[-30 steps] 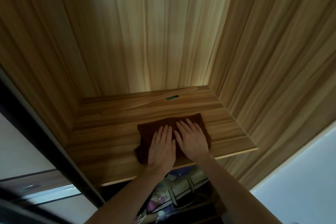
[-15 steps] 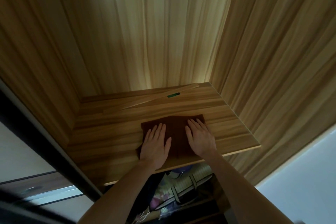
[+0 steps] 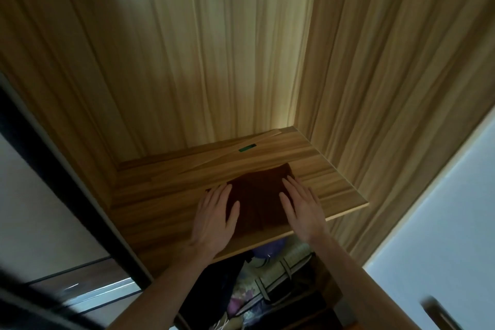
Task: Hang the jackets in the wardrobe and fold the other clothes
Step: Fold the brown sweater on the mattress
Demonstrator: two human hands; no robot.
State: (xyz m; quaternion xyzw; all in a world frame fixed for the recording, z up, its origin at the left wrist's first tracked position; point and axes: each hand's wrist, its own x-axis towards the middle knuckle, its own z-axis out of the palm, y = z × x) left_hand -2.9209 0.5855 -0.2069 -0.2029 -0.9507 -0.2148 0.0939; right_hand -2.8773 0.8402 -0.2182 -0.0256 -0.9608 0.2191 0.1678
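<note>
The dark brown folded cloth [image 3: 255, 201] lies between both hands on the wooden wardrobe shelf [image 3: 166, 195]. The left hand [image 3: 214, 218] and the right hand [image 3: 302, 207] press its side edges with straight fingers, gripping nothing. Its long axis seems to run away from the person.

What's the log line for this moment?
stage: placing | item: folded brown cloth on shelf | left hand: flat on cloth's left edge | right hand: flat on right edge
</note>
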